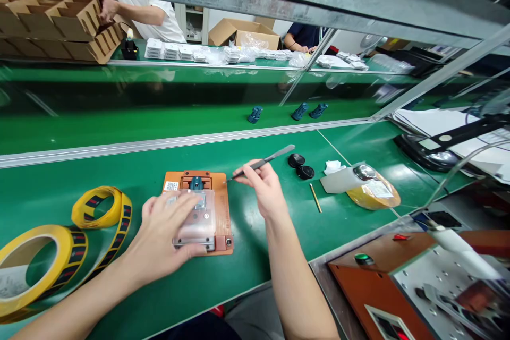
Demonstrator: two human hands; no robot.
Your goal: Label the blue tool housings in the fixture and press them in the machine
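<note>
My left hand [159, 239] lies across the clear plastic cover [207, 212] of an orange fixture [223, 207], fingers spread over its top and thumb along the front edge. Under the far part of the fixture's cover sits a dark blue part [196, 183]. Pinched in my right hand [261, 186] are dark tweezers [261, 163] with a broad silver back end. Their tip points down-left, close to the fixture's right edge; whether it touches cannot be told. Part of the cover is hidden beneath my left hand.
Rolls of yellow tape [59, 239] with dark labels lie left. To the right are black round caps [297, 160], a brass-coloured rod [315, 197], a white bottle [342, 179] and an orange-brown machine [358, 297]. Several blue parts [255, 114] stand behind the rail; co-workers sit beyond.
</note>
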